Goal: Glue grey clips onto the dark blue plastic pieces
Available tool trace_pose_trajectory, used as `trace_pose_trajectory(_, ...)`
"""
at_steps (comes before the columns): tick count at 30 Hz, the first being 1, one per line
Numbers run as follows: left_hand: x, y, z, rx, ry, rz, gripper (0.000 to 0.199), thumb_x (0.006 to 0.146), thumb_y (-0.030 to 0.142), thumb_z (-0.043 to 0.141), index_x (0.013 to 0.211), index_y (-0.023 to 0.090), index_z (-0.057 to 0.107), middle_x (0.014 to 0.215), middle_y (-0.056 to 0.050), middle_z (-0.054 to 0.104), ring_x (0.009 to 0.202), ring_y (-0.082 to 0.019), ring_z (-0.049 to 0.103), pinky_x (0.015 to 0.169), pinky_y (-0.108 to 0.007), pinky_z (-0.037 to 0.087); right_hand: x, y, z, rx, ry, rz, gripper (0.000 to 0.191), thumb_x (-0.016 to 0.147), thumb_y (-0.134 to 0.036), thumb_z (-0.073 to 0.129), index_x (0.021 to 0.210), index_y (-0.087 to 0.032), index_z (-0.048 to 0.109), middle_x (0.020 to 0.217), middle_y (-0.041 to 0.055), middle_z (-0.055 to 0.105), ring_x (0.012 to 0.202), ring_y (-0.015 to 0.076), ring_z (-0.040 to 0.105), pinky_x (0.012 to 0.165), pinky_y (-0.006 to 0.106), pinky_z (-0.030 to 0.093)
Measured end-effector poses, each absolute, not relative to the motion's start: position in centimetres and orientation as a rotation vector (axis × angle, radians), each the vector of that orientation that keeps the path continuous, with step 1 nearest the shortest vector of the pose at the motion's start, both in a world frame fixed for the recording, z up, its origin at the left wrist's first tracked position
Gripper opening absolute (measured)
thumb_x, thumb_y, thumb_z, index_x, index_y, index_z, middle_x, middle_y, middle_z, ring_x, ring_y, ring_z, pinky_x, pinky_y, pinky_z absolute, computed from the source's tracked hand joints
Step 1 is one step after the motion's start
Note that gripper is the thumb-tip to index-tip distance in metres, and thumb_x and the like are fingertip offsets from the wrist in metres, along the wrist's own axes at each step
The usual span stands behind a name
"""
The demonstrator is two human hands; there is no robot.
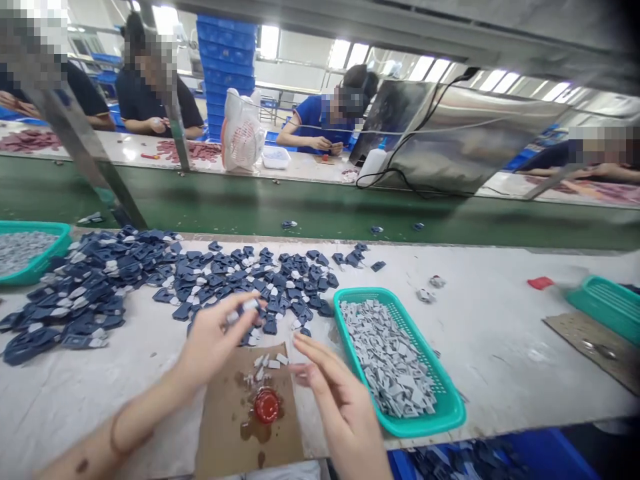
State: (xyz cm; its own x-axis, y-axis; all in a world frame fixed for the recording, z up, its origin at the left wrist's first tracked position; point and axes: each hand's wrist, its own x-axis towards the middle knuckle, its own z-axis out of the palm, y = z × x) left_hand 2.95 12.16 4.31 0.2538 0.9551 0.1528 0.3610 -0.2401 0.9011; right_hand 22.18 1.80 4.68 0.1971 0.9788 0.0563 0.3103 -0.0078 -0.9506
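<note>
My left hand [215, 340] is raised over the near edge of the dark blue pile, its thumb and fingers closed on a small dark blue and light grey plastic part [244, 311]. My right hand [345, 407] hovers between the cardboard and the green basket, fingers apart, with nothing visible in them; its fingertips are a little blurred. Below and between both hands lies a wet-stained cardboard piece [220, 433]. On it sit a small round red container [267, 405] and several loose light grey pieces [274, 363].
A green basket [453, 417] of grey pieces stands right of my right hand. Many dark blue parts with light tips [200, 277] cover the table's left and middle. Another green basket [60, 250] is far left. Beyond the green belt [320, 213], several people work.
</note>
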Motion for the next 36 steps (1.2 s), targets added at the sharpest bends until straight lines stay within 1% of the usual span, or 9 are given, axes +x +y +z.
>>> trace_pose_trajectory(3, 1.9, 20.2, 5.4, 1.929, 1.524, 0.776, 0.041, 0.092, 0.044, 0.052, 0.119, 0.018, 0.069, 0.094, -0.006, 0.08, 0.08, -0.025, 0.075, 0.078, -0.033, 0.059, 28.7, 3.0, 4.8, -1.703, -1.369, 0.504, 0.029, 0.095, -0.04, 0.054, 0.105, -0.025, 0.076, 0.112, 0.0094, 0.076, 0.103, 0.029, 0.07, 0.087, 0.042, 0.058)
trace_pose_trajectory(6, 0.9, 28.3, 5.2, 1.992, 1.705, 0.758, 0.034, 0.085, 0.03, 0.06, 0.113, 0.014, 0.071, 0.113, -0.012, 0.076, 0.103, -0.033, 0.07, 0.096, -0.041, 0.051, 34.6, 5.3, 4.7, -1.911, -1.591, 0.284, 0.03, 0.094, -0.032, 0.047, 0.104, -0.021, 0.073, 0.109, 0.0121, 0.075, 0.096, 0.0286, 0.07, 0.082, 0.042, 0.057)
trace_pose_trajectory(9, 0.1, 34.2, 3.9, 2.048, 1.818, 0.655, 0.029, 0.083, 0.02, 0.061, 0.11, 0.012, 0.07, 0.12, -0.017, 0.072, 0.113, -0.036, 0.064, 0.1, -0.046, 0.047, 37.8, 8.2, 3.9, -1.92, -1.719, 0.305, 0.025, 0.089, -0.028, 0.051, 0.098, -0.02, 0.073, 0.104, 0.0122, 0.076, 0.095, 0.0297, 0.07, 0.086, 0.045, 0.054)
trace_pose_trajectory(12, -0.3, 37.3, 2.5, 2.113, 1.829, 0.518, 0.024, 0.088, 0.024, 0.064, 0.109, 0.012, 0.067, 0.116, -0.015, 0.07, 0.109, -0.03, 0.065, 0.098, -0.049, 0.047, 38.5, 10.5, 2.9, -1.909, -1.806, 0.356, 0.016, 0.084, -0.024, 0.057, 0.086, -0.022, 0.073, 0.093, 0.0096, 0.077, 0.089, 0.0288, 0.07, 0.082, 0.043, 0.055)
trace_pose_trajectory(16, 0.9, 38.8, 1.6, 2.245, 1.762, 0.456, 0.029, 0.092, 0.034, 0.065, 0.114, 0.014, 0.065, 0.124, -0.011, 0.065, 0.116, -0.027, 0.06, 0.102, -0.052, 0.045, 38.1, 11.8, 2.0, -1.923, -1.813, 0.351, 0.015, 0.083, -0.021, 0.055, 0.077, -0.022, 0.069, 0.082, 0.0095, 0.074, 0.079, 0.0282, 0.068, 0.073, 0.042, 0.054)
trace_pose_trajectory(23, 8.6, 40.0, 1.4, 2.409, 1.394, 0.498, 0.038, 0.094, 0.032, 0.063, 0.13, 0.018, 0.059, 0.14, -0.012, 0.056, 0.129, -0.03, 0.053, 0.107, -0.055, 0.043, 38.2, 11.0, 2.6, -1.946, -1.655, 0.388, 0.017, 0.085, -0.032, 0.053, 0.079, -0.024, 0.066, 0.082, 0.0097, 0.075, 0.077, 0.0305, 0.07, 0.071, 0.044, 0.055)
trace_pose_trajectory(26, 11.5, 40.4, 1.1, 2.338, 1.34, 0.521, 0.037, 0.094, 0.031, 0.064, 0.128, 0.017, 0.06, 0.138, -0.012, 0.057, 0.123, -0.029, 0.057, 0.102, -0.054, 0.047, 37.6, 9.9, 3.8, -1.943, -1.534, 0.429, 0.022, 0.088, -0.04, 0.053, 0.083, -0.024, 0.067, 0.083, 0.0095, 0.077, 0.077, 0.0292, 0.073, 0.07, 0.041, 0.058)
trace_pose_trajectory(30, 12.6, 40.2, 1.4, 2.113, 1.369, 0.609, 0.031, 0.095, 0.031, 0.063, 0.122, 0.016, 0.062, 0.128, -0.011, 0.062, 0.112, -0.025, 0.063, 0.095, -0.048, 0.053, 34.6, 7.3, 5.3, -1.854, -1.208, 0.709, 0.03, 0.08, -0.051, 0.067, 0.081, -0.022, 0.071, 0.08, 0.0092, 0.076, 0.078, 0.0288, 0.073, 0.069, 0.036, 0.059)
trace_pose_trajectory(36, 9.0, 35.8, 3.7, 1.613, 1.31, 0.841, 0.029, 0.094, 0.026, 0.064, 0.12, 0.012, 0.061, 0.104, -0.008, 0.071, 0.087, -0.018, 0.071, 0.081, -0.037, 0.06, 27.1, 3.6, 4.3, -1.608, -0.992, 1.184, 0.025, 0.074, -0.045, 0.079, 0.073, -0.021, 0.074, 0.064, 0.0019, 0.07, 0.064, 0.0184, 0.066, 0.062, 0.027, 0.052)
